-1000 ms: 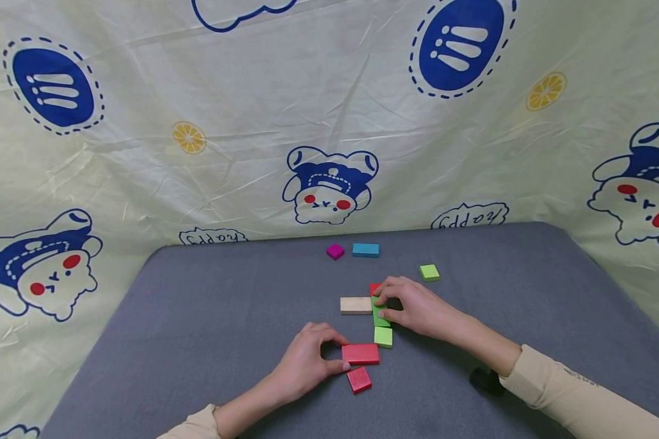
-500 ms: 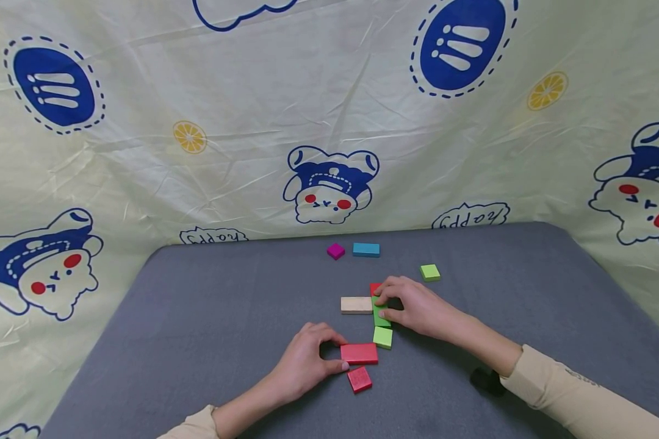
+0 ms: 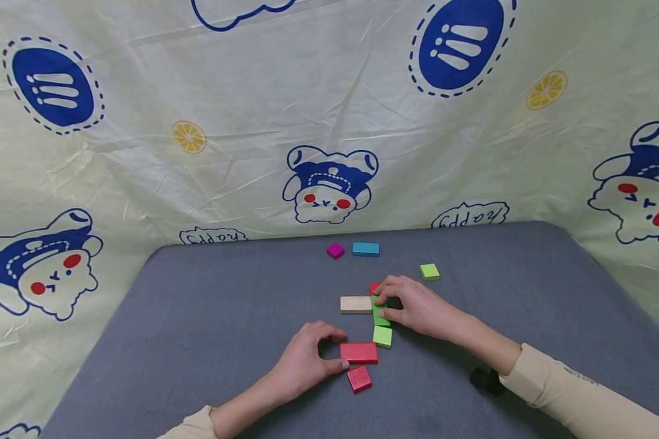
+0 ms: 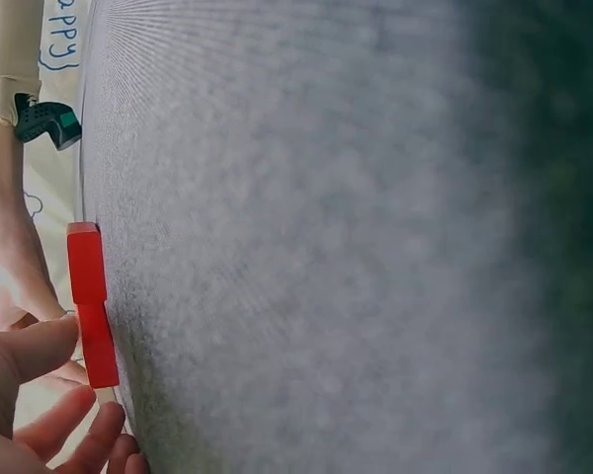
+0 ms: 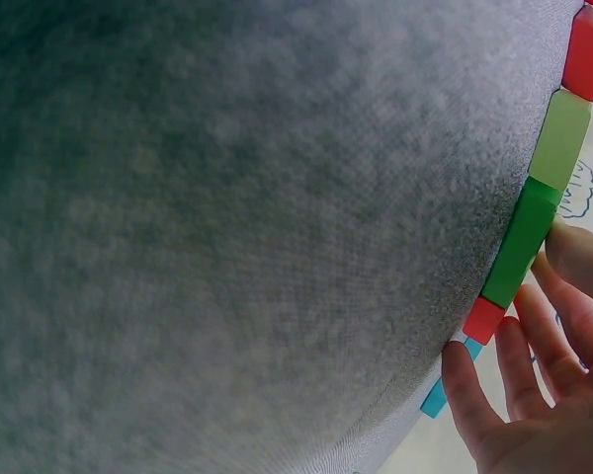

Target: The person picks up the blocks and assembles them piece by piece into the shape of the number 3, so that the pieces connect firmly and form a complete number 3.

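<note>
Two bare hands are at work on a grey cloth-covered table. The left hand makes a wide C at the left end of a glossy red rectangular block, thumb by its near edge and forefinger just off the far one, so nothing looks pinched. The right hand has its thumb against a long green block; from these angles I cannot tell whether it grips. A pale wooden block meets the green one's left side; a light green square block sits at its near end. The step in hand looks like aligning pieces. The next move probably calls for steadying the green one, then straightening the tilted small red square block.
</note>
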The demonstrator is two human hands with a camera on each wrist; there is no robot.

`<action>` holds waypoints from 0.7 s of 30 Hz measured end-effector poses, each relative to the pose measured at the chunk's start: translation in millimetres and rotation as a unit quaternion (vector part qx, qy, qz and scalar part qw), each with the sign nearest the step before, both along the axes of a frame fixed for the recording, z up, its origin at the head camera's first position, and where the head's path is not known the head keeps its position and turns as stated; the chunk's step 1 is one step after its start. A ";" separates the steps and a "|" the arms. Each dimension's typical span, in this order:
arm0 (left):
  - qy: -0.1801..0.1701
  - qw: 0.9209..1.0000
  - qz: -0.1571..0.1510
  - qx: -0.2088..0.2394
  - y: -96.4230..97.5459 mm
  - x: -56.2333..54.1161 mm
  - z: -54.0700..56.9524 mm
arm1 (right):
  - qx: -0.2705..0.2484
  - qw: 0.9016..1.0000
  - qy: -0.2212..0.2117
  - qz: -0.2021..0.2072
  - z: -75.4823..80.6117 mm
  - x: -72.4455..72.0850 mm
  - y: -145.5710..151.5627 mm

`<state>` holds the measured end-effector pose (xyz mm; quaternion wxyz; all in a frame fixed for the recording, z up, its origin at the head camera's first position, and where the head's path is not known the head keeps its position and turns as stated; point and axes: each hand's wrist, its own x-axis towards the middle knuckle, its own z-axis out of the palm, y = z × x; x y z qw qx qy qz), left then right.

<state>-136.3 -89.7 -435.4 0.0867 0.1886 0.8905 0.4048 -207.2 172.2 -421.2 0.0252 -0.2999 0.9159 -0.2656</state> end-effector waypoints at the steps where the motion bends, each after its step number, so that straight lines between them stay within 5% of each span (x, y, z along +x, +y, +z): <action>1: -0.002 1.000 0.002 0.004 -0.4 0.7 0.6 | 0.000 1.000 0.000 0.000 -0.1 0.0 0.1; 6: 0.018 0.999 0.008 0.029 -0.2 9.1 3.5 | 0.001 1.000 -0.001 0.001 -0.2 -0.1 0.6; 12: 0.045 0.997 -0.031 0.061 3.7 21.7 7.3 | 0.003 1.000 -0.003 -0.003 1.0 -0.5 -0.1; 21: 0.021 0.996 -0.070 0.045 9.2 32.3 7.7 | -0.001 1.000 -0.003 0.001 0.8 0.1 -0.1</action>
